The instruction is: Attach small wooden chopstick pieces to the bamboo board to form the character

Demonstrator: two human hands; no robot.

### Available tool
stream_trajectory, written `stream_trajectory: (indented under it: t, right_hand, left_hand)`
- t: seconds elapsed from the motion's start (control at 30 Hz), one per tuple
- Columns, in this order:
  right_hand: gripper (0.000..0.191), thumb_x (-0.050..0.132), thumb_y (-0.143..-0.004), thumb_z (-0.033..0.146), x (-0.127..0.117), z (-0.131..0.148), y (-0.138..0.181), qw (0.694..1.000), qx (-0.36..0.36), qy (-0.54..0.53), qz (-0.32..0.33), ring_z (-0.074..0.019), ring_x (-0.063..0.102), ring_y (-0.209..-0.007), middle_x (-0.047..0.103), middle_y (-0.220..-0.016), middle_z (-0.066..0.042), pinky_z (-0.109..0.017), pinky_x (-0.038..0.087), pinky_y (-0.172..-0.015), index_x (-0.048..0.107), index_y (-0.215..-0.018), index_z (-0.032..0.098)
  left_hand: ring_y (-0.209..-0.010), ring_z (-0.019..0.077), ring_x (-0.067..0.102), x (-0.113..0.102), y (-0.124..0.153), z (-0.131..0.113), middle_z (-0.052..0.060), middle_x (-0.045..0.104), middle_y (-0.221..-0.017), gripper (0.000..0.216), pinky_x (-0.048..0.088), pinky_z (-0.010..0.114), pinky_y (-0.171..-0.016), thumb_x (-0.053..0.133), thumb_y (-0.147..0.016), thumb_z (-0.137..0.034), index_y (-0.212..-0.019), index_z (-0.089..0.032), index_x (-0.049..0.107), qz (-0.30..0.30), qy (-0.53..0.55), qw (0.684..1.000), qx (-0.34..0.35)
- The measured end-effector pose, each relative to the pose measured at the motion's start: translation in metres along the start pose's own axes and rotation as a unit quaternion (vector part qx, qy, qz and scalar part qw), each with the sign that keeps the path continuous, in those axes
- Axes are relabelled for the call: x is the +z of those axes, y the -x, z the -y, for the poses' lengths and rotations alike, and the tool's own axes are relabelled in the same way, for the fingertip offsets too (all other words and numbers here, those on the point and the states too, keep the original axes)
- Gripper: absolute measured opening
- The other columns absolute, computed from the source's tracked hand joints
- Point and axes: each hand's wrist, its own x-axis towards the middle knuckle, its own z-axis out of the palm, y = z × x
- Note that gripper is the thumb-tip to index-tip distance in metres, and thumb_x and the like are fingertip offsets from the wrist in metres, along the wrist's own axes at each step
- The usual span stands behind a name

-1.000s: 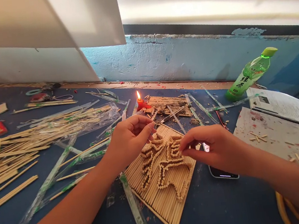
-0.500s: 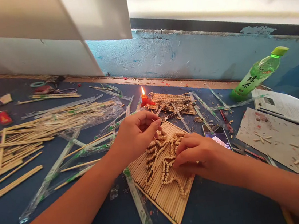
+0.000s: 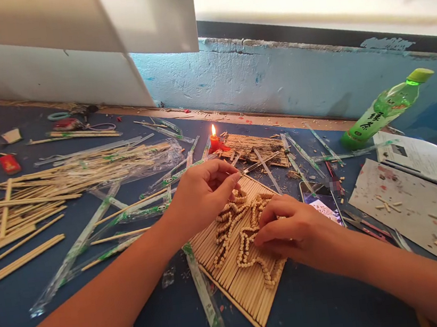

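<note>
A flat panel of wooden sticks laid side by side (image 3: 233,277) lies at an angle on the dark blue table. Small pale bead-like wooden pieces (image 3: 251,260) stand on it in curved and zigzag outlines. My left hand (image 3: 211,190) hovers over the panel's far left part, thumb and forefinger pinched together. Whatever is between those fingertips is too small to make out. My right hand (image 3: 291,229) is at the panel's right side, its curled fingers down by the outlines. Those fingertips are partly hidden, and I cannot make out what they hold.
A lit red candle (image 3: 214,142) burns behind the panel, beside a scorched stick mat (image 3: 256,147). Loose chopsticks (image 3: 32,252) and plastic wrappers (image 3: 80,246) cover the left. To the right are a phone (image 3: 320,203), a green bottle (image 3: 388,109) and stained paper (image 3: 409,208).
The whole view has shifted slightly, with the scene sliding a little to the right. Both hands keep nearly the same pose over the panel.
</note>
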Motion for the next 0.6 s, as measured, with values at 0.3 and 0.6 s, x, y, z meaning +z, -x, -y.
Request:
stream_trajectory:
  t: [0.3,0.6]
  right_hand:
    - [0.012,0.061,-0.096,0.024,0.004,0.007,0.002,0.999,-0.003,0.024,-0.026,-0.0153,0.056,-0.088,0.065,-0.094,-0.003,-0.031,0.043,-0.082,0.073,-0.096,0.023]
    - [0.012,0.061,-0.094,0.013,0.009,0.015,0.009,0.997,0.0,0.072,-0.027,-0.0154,0.055,-0.083,0.065,-0.087,-0.002,-0.031,0.039,-0.081,0.069,-0.096,0.022]
  left_hand:
    - [-0.059,0.0128,0.066,0.0,0.0,-0.002,0.002,0.072,-0.074,0.012,0.054,0.021,-0.053,0.065,-0.09,-0.031,-0.093,-0.02,0.067,-0.004,-0.016,1.0,0.002]
    - [-0.059,0.0108,0.066,0.002,-0.001,-0.006,0.001,0.073,-0.075,0.012,0.053,0.017,-0.051,0.068,-0.089,-0.03,-0.094,-0.019,0.069,0.002,-0.023,0.999,-0.022]
